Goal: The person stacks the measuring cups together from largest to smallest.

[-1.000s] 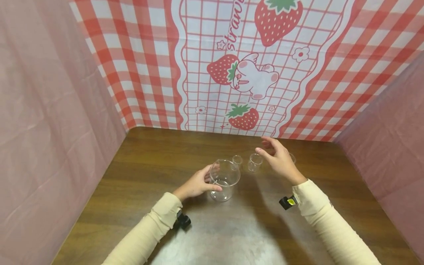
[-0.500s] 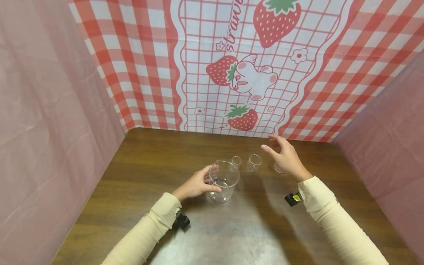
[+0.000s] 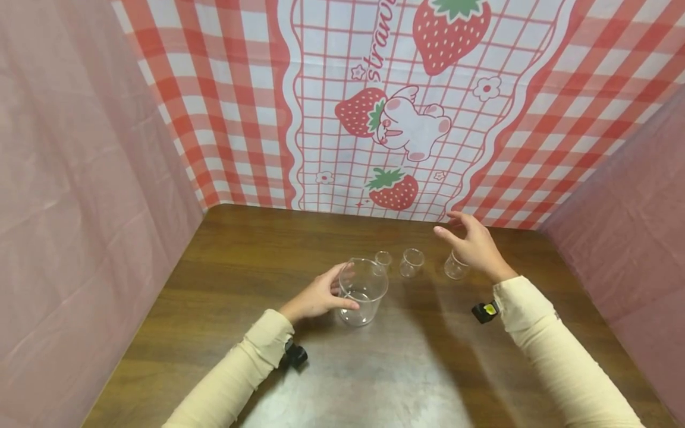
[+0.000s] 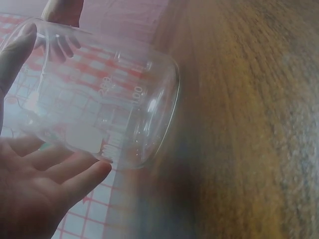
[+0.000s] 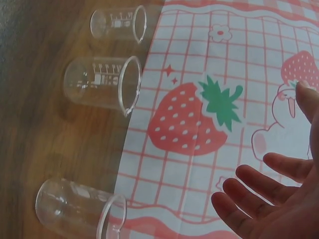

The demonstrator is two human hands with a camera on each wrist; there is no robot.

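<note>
A large clear glass beaker [image 3: 369, 292] stands upright on the table, mid-scene. My left hand [image 3: 318, 294] holds it from the left, thumb along the near side and fingers behind. In the left wrist view white volume marks show on the beaker [image 4: 137, 102], between thumb and fingers. My right hand [image 3: 478, 246] is raised with fingers spread, holding nothing, and partly covers a smaller beaker [image 3: 455, 270]. In the right wrist view the fingers of that hand [image 5: 269, 194] are loosely extended, apart from the glassware.
Left of the right hand stand a medium beaker [image 3: 411, 264] and the smallest beaker [image 3: 383, 261], the latter partly behind the large one. A checked strawberry cloth [image 3: 393, 190] hangs behind the wooden table [image 3: 257, 238]. Pink curtains [image 3: 96, 208] close off both sides.
My right hand has moved right and slightly away from me, leaving the medium beaker and uncovering more of the rightmost one. The left hand and large beaker stay in place.
</note>
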